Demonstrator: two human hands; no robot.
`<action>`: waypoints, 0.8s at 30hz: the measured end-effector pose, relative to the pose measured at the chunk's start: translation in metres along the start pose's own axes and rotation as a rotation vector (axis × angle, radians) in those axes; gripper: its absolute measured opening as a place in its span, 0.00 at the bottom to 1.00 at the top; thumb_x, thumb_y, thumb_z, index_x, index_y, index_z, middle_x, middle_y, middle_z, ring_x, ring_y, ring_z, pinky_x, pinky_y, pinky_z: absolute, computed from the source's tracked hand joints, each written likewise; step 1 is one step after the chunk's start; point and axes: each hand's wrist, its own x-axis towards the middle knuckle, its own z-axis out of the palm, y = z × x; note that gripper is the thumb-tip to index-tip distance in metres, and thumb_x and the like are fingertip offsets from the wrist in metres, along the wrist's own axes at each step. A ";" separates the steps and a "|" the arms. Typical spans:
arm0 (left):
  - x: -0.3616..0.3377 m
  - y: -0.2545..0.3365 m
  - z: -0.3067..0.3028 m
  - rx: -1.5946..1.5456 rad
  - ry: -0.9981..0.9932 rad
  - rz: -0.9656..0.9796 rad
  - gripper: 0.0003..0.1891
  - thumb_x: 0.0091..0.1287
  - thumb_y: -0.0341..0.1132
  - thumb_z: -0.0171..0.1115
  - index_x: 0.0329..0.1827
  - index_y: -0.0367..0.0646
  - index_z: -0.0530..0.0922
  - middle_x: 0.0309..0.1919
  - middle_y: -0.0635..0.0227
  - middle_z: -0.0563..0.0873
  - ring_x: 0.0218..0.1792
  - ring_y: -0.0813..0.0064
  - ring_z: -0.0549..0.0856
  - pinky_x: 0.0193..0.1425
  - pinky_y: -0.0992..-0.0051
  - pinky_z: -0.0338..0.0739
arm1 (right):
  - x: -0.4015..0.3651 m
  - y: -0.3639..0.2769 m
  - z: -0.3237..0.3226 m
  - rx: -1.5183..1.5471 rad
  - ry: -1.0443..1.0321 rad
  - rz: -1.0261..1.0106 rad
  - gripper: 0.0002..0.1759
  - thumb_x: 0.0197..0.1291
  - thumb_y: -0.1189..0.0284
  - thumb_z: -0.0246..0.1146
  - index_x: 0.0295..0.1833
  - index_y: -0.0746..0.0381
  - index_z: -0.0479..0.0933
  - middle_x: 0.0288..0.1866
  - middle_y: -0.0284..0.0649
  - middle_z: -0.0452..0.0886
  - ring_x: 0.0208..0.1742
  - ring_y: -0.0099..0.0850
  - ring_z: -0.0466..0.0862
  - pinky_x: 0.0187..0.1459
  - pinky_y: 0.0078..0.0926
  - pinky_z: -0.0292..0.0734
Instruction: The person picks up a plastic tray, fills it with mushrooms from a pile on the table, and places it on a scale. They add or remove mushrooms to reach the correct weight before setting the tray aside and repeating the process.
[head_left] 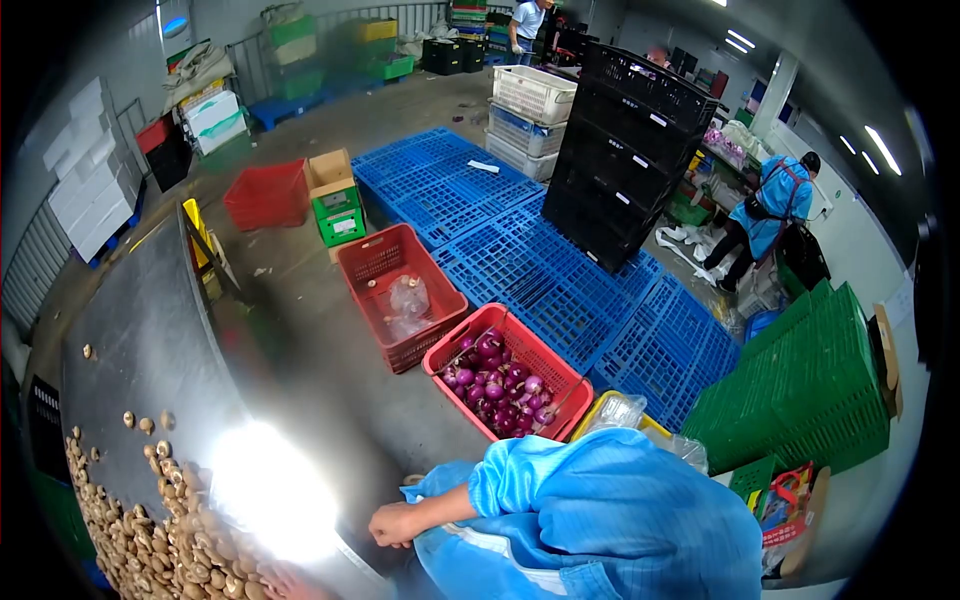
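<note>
My right hand is closed in a loose fist in front of my blue sleeve and clothing, beside the edge of the dark table. Whatever its curled fingers may hold is hidden. At the bottom edge, my left hand is blurred and partly cut off. It lies by a heap of brown mushrooms, with its fingers not clear. More mushrooms are scattered farther up the table. A bright white glare washes out the tabletop near both hands.
A red crate of purple onions stands beyond my arm, beside a red crate holding plastic bags. Blue pallets carry stacked black crates. Green crates rise at right. A co-worker in blue bends behind.
</note>
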 end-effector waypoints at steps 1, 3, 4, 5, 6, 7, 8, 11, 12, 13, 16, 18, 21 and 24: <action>-0.001 -0.002 -0.025 0.014 -0.053 0.024 0.26 0.69 0.41 0.46 0.69 0.46 0.71 0.74 0.64 0.66 0.76 0.55 0.59 0.74 0.43 0.50 | -0.003 0.000 0.001 -0.003 -0.001 0.007 0.09 0.59 0.72 0.57 0.31 0.65 0.78 0.22 0.38 0.82 0.18 0.29 0.83 0.25 0.31 0.77; -0.008 -0.011 -0.055 0.001 -0.068 0.047 0.26 0.67 0.39 0.47 0.69 0.46 0.72 0.75 0.65 0.65 0.76 0.54 0.58 0.73 0.43 0.51 | -0.004 0.001 0.003 -0.015 -0.004 -0.006 0.09 0.58 0.72 0.57 0.30 0.66 0.78 0.22 0.38 0.82 0.18 0.29 0.83 0.26 0.31 0.78; -0.010 -0.012 -0.051 -0.054 -0.076 -0.018 0.26 0.67 0.39 0.47 0.69 0.48 0.72 0.75 0.64 0.65 0.76 0.53 0.59 0.73 0.43 0.52 | -0.004 0.001 0.003 -0.022 -0.004 -0.014 0.10 0.58 0.71 0.57 0.30 0.66 0.78 0.22 0.38 0.83 0.18 0.29 0.83 0.26 0.31 0.78; -0.011 -0.014 -0.051 -0.072 -0.048 -0.051 0.26 0.67 0.39 0.46 0.69 0.50 0.72 0.75 0.63 0.64 0.76 0.53 0.59 0.73 0.43 0.52 | -0.004 0.001 0.003 -0.028 -0.007 -0.015 0.10 0.58 0.71 0.57 0.30 0.66 0.78 0.22 0.38 0.83 0.18 0.29 0.83 0.26 0.31 0.78; -0.011 -0.017 -0.052 -0.089 -0.021 -0.084 0.26 0.67 0.39 0.46 0.70 0.51 0.72 0.75 0.62 0.64 0.76 0.52 0.59 0.73 0.43 0.53 | -0.004 0.000 0.005 -0.033 -0.011 -0.018 0.10 0.58 0.71 0.57 0.30 0.65 0.78 0.22 0.38 0.83 0.18 0.29 0.83 0.26 0.31 0.78; -0.012 -0.019 -0.051 -0.039 -0.018 -0.072 0.26 0.68 0.40 0.46 0.70 0.51 0.71 0.75 0.62 0.64 0.76 0.51 0.59 0.72 0.43 0.53 | -0.004 0.000 0.005 -0.039 -0.016 -0.022 0.10 0.58 0.71 0.57 0.30 0.65 0.78 0.22 0.38 0.83 0.19 0.29 0.83 0.26 0.31 0.78; -0.015 -0.022 -0.048 0.011 -0.016 -0.060 0.26 0.68 0.40 0.46 0.70 0.52 0.71 0.76 0.61 0.63 0.75 0.50 0.59 0.72 0.44 0.54 | -0.004 -0.001 0.006 -0.050 -0.016 -0.029 0.10 0.58 0.71 0.56 0.30 0.65 0.78 0.22 0.38 0.83 0.19 0.29 0.83 0.26 0.31 0.78; -0.020 -0.031 -0.024 -0.102 0.027 -0.091 0.25 0.69 0.42 0.47 0.70 0.53 0.70 0.76 0.58 0.63 0.75 0.48 0.59 0.72 0.44 0.53 | -0.009 -0.002 0.005 -0.056 -0.001 -0.027 0.10 0.58 0.71 0.56 0.30 0.65 0.78 0.22 0.38 0.83 0.19 0.29 0.84 0.27 0.31 0.78; -0.023 -0.035 -0.012 -0.184 0.045 -0.116 0.25 0.69 0.43 0.47 0.71 0.53 0.70 0.76 0.57 0.63 0.75 0.47 0.59 0.73 0.44 0.53 | -0.010 -0.001 0.005 -0.046 0.004 -0.018 0.09 0.58 0.72 0.56 0.30 0.65 0.78 0.22 0.38 0.83 0.19 0.29 0.84 0.27 0.31 0.78; -0.024 -0.039 -0.008 -0.108 0.053 -0.108 0.25 0.71 0.46 0.47 0.70 0.54 0.70 0.75 0.53 0.62 0.75 0.46 0.59 0.73 0.43 0.53 | -0.010 0.000 0.004 -0.037 0.009 -0.012 0.09 0.58 0.72 0.56 0.30 0.65 0.78 0.22 0.38 0.83 0.20 0.29 0.84 0.27 0.31 0.78; -0.027 -0.031 -0.040 -0.087 0.007 -0.116 0.25 0.72 0.48 0.48 0.69 0.52 0.71 0.74 0.49 0.63 0.75 0.45 0.59 0.72 0.43 0.53 | -0.011 0.006 0.003 0.005 0.031 0.015 0.09 0.58 0.72 0.56 0.30 0.65 0.78 0.22 0.38 0.83 0.20 0.29 0.84 0.27 0.31 0.78; -0.017 -0.022 -0.058 -0.124 -0.073 -0.194 0.25 0.72 0.48 0.49 0.69 0.50 0.72 0.73 0.48 0.64 0.75 0.44 0.57 0.72 0.42 0.53 | -0.013 0.005 0.002 0.000 0.021 0.012 0.09 0.59 0.72 0.56 0.30 0.65 0.77 0.22 0.38 0.83 0.20 0.29 0.84 0.27 0.31 0.78; 0.010 -0.002 -0.112 -0.403 -0.244 -0.323 0.25 0.72 0.48 0.48 0.69 0.48 0.72 0.73 0.48 0.65 0.76 0.43 0.54 0.73 0.40 0.50 | -0.012 0.005 0.004 -0.012 0.008 -0.001 0.09 0.59 0.72 0.56 0.30 0.65 0.77 0.23 0.38 0.83 0.20 0.29 0.84 0.27 0.31 0.78; 0.015 -0.006 -0.070 -0.226 -0.197 -0.157 0.26 0.73 0.48 0.46 0.69 0.47 0.71 0.73 0.50 0.65 0.77 0.44 0.52 0.74 0.38 0.46 | -0.013 0.003 0.003 -0.029 0.009 -0.010 0.09 0.59 0.72 0.56 0.30 0.65 0.78 0.23 0.38 0.83 0.20 0.29 0.84 0.27 0.31 0.78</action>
